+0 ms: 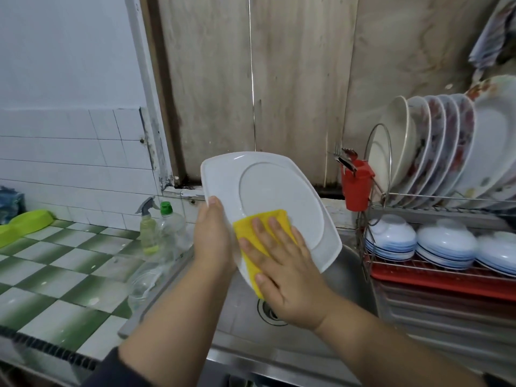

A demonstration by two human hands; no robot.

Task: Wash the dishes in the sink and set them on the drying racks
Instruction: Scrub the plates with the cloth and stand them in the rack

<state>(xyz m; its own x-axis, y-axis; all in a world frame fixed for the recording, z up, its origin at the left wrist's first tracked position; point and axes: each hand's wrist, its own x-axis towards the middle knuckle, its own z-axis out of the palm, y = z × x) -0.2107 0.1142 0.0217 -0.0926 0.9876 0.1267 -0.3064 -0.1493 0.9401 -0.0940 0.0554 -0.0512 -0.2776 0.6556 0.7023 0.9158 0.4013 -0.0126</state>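
Note:
A white squarish plate [279,191] is held tilted above the steel sink [245,311], its underside facing me. My left hand [212,236] grips its left edge, thumb over the rim. My right hand [284,263] lies flat with straight fingers on a yellow sponge cloth [251,227], pressing it against the lower part of the plate. The sink drain [266,311] shows just below my right wrist.
A two-tier wire drying rack [435,202] on the right holds several upright plates above and stacked bowls [444,244] below. A red cutlery cup [356,185] hangs on it. A spray bottle [148,224] and a green-capped bottle [170,227] stand on the tiled counter [55,269].

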